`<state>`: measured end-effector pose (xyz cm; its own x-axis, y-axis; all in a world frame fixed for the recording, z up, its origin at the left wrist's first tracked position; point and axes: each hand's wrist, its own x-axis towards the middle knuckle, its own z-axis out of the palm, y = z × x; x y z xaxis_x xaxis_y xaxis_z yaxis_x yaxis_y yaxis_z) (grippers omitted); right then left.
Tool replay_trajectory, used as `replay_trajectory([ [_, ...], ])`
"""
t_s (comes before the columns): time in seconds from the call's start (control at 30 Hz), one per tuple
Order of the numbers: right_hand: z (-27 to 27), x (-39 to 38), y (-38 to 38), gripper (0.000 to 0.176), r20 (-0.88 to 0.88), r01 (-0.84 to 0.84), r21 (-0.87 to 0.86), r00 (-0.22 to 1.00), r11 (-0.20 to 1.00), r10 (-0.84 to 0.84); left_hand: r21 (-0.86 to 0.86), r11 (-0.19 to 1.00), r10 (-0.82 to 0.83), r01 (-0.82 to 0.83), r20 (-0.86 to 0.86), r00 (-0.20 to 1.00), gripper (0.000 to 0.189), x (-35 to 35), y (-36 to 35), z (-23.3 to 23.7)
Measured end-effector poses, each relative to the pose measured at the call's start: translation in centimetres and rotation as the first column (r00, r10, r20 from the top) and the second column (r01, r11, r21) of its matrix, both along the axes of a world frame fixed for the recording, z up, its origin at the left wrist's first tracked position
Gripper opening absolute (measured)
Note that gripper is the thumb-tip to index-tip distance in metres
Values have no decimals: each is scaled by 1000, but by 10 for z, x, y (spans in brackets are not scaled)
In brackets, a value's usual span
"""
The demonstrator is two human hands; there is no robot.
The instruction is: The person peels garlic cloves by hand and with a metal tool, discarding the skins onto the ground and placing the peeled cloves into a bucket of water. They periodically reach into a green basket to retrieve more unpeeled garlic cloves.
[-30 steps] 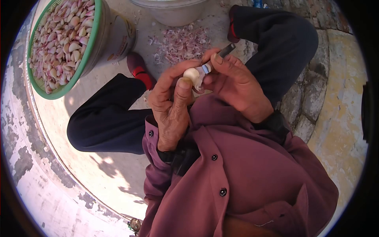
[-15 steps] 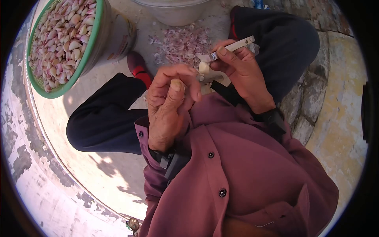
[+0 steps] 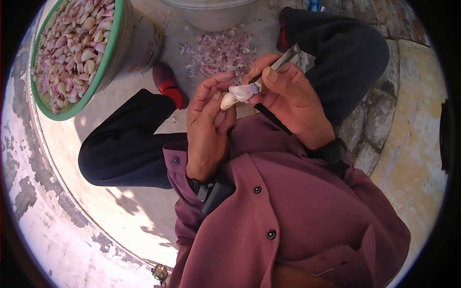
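Observation:
Between the thumb and fingers of my left hand (image 3: pixel 209 115) is a pale garlic clove (image 3: pixel 228 101). A piece of pinkish-white skin (image 3: pixel 242 92) lies against the clove, reaching to the fingertips of my right hand (image 3: pixel 293 96). That hand is closed around a small flat knife (image 3: pixel 289 55), whose grey end sticks out above the fingers toward the upper right. Its other end meets the garlic skin, and the fingers partly hide the middle. Both hands are close together in front of my chest, nearly touching at the garlic.
At upper left, a green-rimmed basket (image 3: pixel 115 36) full of unpeeled garlic cloves (image 3: pixel 72 53) rests on a bucket (image 3: pixel 141 43). Loose garlic skins (image 3: pixel 223 50) lie on the ground between my feet. A pale tub (image 3: pixel 211 17) stands beyond them. Stone blocks (image 3: pixel 374 115) border the right side.
My left hand has moved up and right and closed on the clove, which was at my right fingertips. The knife has tilted more steeply, and loosened skin now shows beside the clove.

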<state>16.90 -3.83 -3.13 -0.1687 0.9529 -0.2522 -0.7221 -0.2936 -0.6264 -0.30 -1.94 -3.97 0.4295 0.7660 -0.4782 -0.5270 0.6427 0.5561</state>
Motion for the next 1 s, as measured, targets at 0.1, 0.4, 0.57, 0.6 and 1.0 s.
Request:
replay_trajectory([
  [0.1, -1, -2, -1, 21, 35, 25, -36, 999, 999, -24, -37, 999, -14, 15, 13, 1000, 23, 0, -1, 10],
  [0.4, 7, 4, -3, 27, -17, 72, -58, 997, 996, -73, 248, 964, -10, 99, -336, 942, 29, -5, -10, 1],
  [0.57, -7, 22, 1, 24, -172, 27, 118, 985, 993, -6, 270, 953, -41, 140, -340, 939, 27, -7, -5, 13],
  [0.6, -11, 27, 5, 22, 264, -16, 74, 964, 997, -4, 268, 955, -44, 129, -302, 952, 27, -7, -5, 15],
  [1.0, -3, -1, -4, 17, 480, 88, 172, 862, 981, -162, 369, 840, -118, 398, -591, 798, 28, 0, -7, 10],
])
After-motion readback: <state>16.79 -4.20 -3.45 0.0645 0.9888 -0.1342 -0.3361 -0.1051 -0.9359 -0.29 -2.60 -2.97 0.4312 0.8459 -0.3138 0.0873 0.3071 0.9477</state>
